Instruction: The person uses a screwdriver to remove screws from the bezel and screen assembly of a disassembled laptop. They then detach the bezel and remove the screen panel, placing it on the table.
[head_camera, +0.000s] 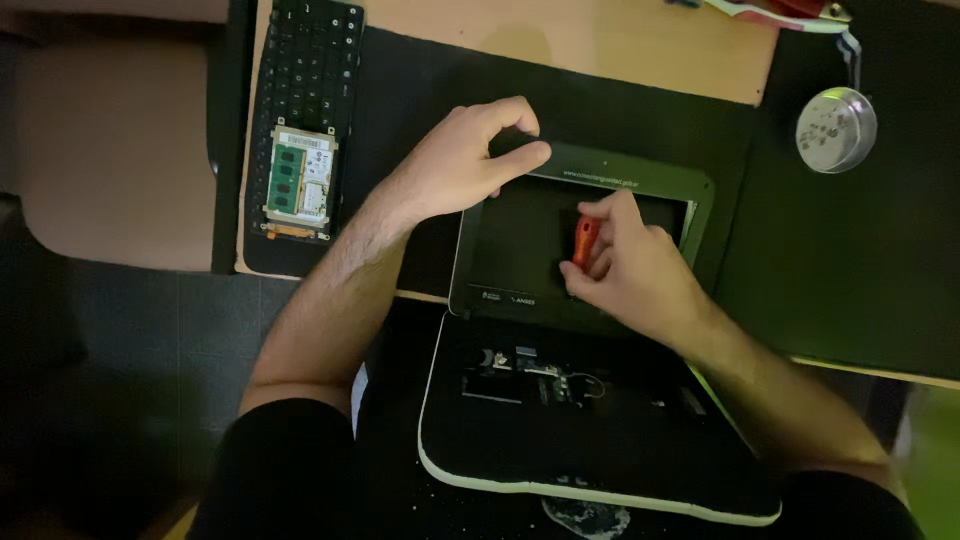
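Your left hand (455, 165) pinches the laptop screen bezel (640, 180) at frame centre; right hand (625, 270) grips the orange-handled screwdriver (585, 240). Keep the bezel steady, tool square, light pressure

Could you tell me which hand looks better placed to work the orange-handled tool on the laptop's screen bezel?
Right: the right hand already grips the orange-handled tool over the bezel; the left hand only steadies its top edge.

Electronics repair bench, wooden tabletop (620, 45) under black work mat (850, 250), opened laptop (590, 440) with innards exposed, detached keyboard (305, 60), loose memory modules (300, 180), round metal parts tin (836, 130)
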